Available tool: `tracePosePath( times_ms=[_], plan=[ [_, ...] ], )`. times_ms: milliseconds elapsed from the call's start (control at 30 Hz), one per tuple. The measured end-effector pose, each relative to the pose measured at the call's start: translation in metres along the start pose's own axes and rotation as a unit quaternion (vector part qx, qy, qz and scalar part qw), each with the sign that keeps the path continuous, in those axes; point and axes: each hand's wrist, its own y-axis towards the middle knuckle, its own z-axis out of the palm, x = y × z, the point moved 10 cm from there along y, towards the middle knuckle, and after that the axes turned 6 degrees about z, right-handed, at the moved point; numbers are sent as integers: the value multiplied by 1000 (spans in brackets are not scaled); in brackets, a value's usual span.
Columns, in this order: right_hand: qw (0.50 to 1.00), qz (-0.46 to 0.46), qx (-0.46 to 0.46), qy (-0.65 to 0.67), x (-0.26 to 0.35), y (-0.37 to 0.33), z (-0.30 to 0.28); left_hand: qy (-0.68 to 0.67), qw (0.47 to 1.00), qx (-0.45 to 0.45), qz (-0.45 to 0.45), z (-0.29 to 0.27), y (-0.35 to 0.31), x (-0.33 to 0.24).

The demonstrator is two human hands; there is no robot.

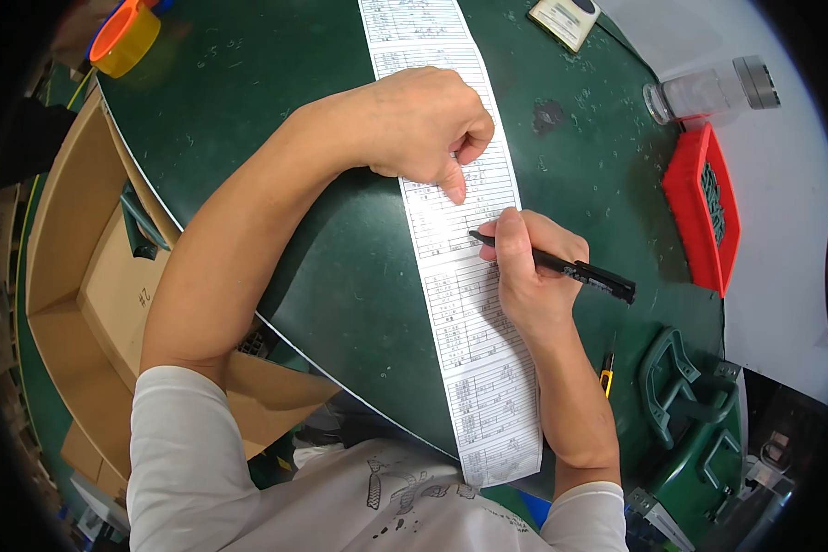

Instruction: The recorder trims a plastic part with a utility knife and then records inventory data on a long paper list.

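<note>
A long white strip of printed forms [483,368] lies across the green table, running from the far edge toward my body. My left hand [432,129] rests on its upper part with the fingers curled in and the thumb pointing down onto the print. Whatever those fingers may hold is hidden beneath them. Lower down the strip, my right hand [538,271] grips a black pen [598,278]. The pen slants, its tip pointing left over the strip just below my left thumb; whether it touches the paper I cannot tell.
At the right stands a red bin [679,189] of small dark pieces, near a clear jar [699,95] lying sideways. A yellow cutter [607,375] and a green case [699,460] are nearer. Left are a yellow-orange tape roll [131,46] and an open cardboard box [74,276].
</note>
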Motion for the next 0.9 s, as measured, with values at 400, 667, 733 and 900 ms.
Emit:
tracePosePath(
  times_ms=[400,667,733,900],
  plan=[
    [1000,7,16,1,2,-1,2,-2,1000,2,-4,0,0,0],
    [999,35,30,-26,-2,-2,1,-4,1000,-3,8,0,0,0],
    [998,49,24,-33,-5,-2,0,-1,1000,-4,9,-1,0,0],
    [998,44,7,-35,-5,-1,-3,-10,1000,-5,7,-1,-1,0]
  ],
)
